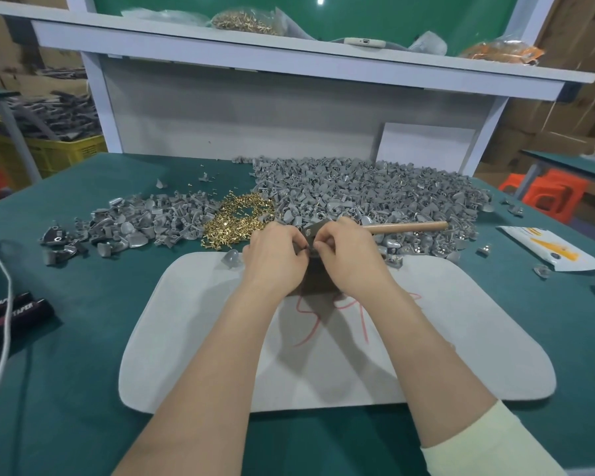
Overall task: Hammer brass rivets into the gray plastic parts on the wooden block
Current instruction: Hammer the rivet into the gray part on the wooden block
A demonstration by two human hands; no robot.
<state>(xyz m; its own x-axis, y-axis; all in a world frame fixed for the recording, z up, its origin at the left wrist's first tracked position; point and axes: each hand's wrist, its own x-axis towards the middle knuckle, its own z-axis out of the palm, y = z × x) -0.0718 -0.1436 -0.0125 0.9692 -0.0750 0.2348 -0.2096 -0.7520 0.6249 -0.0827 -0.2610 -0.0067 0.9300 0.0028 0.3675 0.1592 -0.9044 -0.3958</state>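
Both pinching: left hand (275, 255) and right hand (349, 252) meet fingertips on a gray plastic part (311, 250) atop the wooden block (318, 280), mid-desk on the pad (203, 338) (rivet hidden, can't tell). Seat it square first, I'd say; hammer (406, 227) lies just behind.

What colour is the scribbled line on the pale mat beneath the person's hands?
The scribbled line is red, clearest in the head view.
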